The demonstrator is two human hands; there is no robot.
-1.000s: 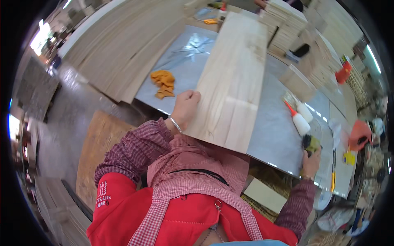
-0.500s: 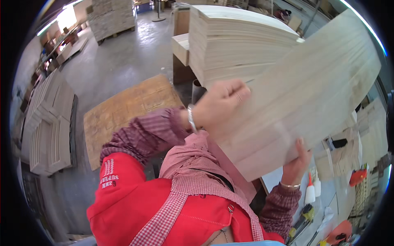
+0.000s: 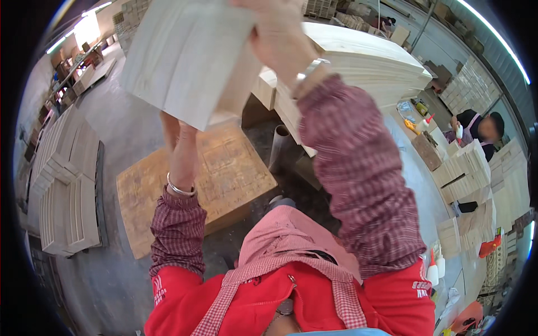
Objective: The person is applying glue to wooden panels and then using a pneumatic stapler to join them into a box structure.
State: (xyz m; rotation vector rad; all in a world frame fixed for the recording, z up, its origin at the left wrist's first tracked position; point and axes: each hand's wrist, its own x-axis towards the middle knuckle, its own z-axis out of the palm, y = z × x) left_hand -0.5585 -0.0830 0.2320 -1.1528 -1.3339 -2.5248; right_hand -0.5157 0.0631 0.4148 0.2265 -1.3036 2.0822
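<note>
A pale wooden board point(image 3: 188, 61) is held up in front of me, tilted above the far edge of a worn brown wooden platform point(image 3: 185, 185). My left hand point(image 3: 182, 147) grips it at its lower edge; the fingers are mostly hidden behind it. My right hand point(image 3: 283, 42) is closed at its right edge, high up and smeared by motion. To the right of the board stands a tall stack of similar pale boards point(image 3: 364, 47), partly behind my right hand and forearm.
On the right, a workbench point(image 3: 412, 159) carries white glue bottles point(image 3: 432, 273) and wood pieces point(image 3: 465, 168). Beyond it a co-worker point(image 3: 476, 129) holds a white bottle. Stacked panels point(image 3: 64, 179) stand at the left. A grey tube point(image 3: 278, 147) rises beside the platform.
The board has swung from the right side over to the upper left. My left hand now holds its lower edge, and my right arm has reached forward and up across the stack.
</note>
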